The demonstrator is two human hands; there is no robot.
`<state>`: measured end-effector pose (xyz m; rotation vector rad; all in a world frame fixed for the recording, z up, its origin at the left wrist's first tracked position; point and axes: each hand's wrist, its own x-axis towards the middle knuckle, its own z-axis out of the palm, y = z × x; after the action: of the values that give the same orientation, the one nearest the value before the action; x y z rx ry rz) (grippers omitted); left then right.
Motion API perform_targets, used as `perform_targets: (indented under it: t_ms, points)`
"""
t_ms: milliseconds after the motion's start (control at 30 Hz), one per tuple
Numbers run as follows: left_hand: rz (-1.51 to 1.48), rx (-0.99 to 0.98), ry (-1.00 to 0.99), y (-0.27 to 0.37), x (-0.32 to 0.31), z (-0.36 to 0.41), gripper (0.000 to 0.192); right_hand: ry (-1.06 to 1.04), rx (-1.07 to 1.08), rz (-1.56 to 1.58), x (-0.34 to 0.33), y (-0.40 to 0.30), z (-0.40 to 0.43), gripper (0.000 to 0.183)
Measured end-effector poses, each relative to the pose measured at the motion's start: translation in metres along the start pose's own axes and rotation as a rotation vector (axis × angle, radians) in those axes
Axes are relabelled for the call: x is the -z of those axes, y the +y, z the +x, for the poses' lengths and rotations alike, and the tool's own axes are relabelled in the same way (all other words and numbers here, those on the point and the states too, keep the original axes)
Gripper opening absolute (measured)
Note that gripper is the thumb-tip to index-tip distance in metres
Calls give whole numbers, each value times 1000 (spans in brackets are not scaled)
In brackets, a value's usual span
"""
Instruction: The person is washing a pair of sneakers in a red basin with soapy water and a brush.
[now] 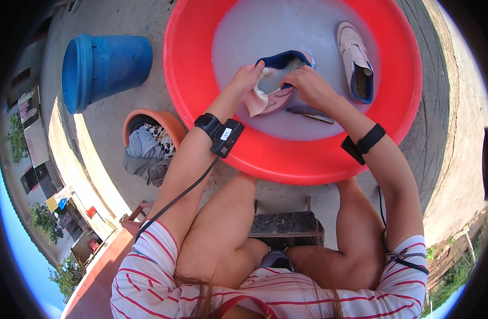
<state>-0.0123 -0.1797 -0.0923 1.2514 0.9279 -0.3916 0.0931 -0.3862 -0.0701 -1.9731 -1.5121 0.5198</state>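
Observation:
A pink and white shoe with a dark blue lining (273,101) lies tilted in cloudy water inside a wide red plastic basin (287,159). My left hand (248,77) grips its collar and pale tongue on the left side. The fingers of my right hand (309,85) pinch the blue-lined collar on the right. Water shows in the shoe's opening. A matching shoe (355,62) rests at the basin's right, its opening towards me. Below my right hand a dark, flat, long object (311,113) lies partly under the water; its kind is unclear.
A blue plastic bucket (120,65) lies on its side on the concrete at the left. Nearer, an orange tub (170,123) holds clothes, some of them spilling out over its rim. A dark wooden stool (283,225) stands between my legs. Black cables run along both my arms.

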Motion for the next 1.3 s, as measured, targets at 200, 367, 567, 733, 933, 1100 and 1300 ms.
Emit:
perform_targets:
  t_ms: [200, 367, 567, 733, 933, 1100, 1300]
  points:
    - [-280, 72, 18, -22, 10, 8, 25, -103, 10, -129, -18, 10, 8, 17]
    - [12, -20, 194, -39, -1, 16, 21, -55, 44, -254, -33, 17, 7, 27]
    - [1007, -117, 373, -30, -7, 3, 37, -260, -105, -443, -54, 17, 26, 25]
    - [971, -77, 427, -40, -19, 11, 42, -147, -123, -459, -65, 11, 28, 23]
    - [428, -125, 165, -64, -5, 16, 43, 2, -157, -312, -53, 6, 21, 17]
    - [57, -68, -50, -33, 0, -5, 45, 51, -76, -44, -17, 3, 20, 9]
    - [-153, 156, -322, 43, -6, -52, 66, 110, -389, 456, 36, 9, 3, 13]
